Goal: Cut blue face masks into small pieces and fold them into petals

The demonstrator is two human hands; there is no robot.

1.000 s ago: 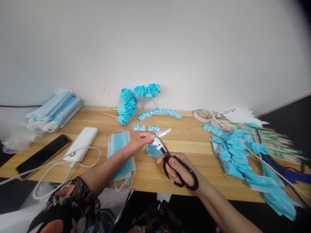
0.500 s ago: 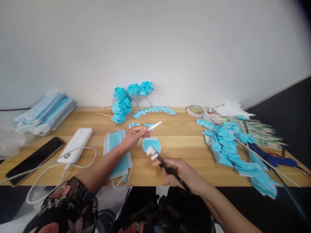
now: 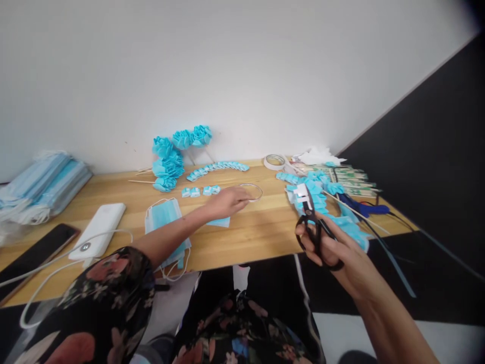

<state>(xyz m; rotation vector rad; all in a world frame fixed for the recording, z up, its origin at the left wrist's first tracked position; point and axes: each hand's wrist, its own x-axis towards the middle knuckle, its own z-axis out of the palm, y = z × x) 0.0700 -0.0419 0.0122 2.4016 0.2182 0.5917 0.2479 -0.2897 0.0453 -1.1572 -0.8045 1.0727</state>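
While upright, scissors (image 3: 316, 228) around right fingers (image 3: 330, 246).

A dark short sleeve (image 3: 113, 298) printed with red and pink flowers is worn on the left arm; the same print is seen over the lap (image 3: 235, 338). Both forearms are uncovered down to the left hand (image 3: 227, 202) and right hand (image 3: 333, 250).

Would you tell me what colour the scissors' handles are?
Black; the scissors in the right hand show best in the head view.
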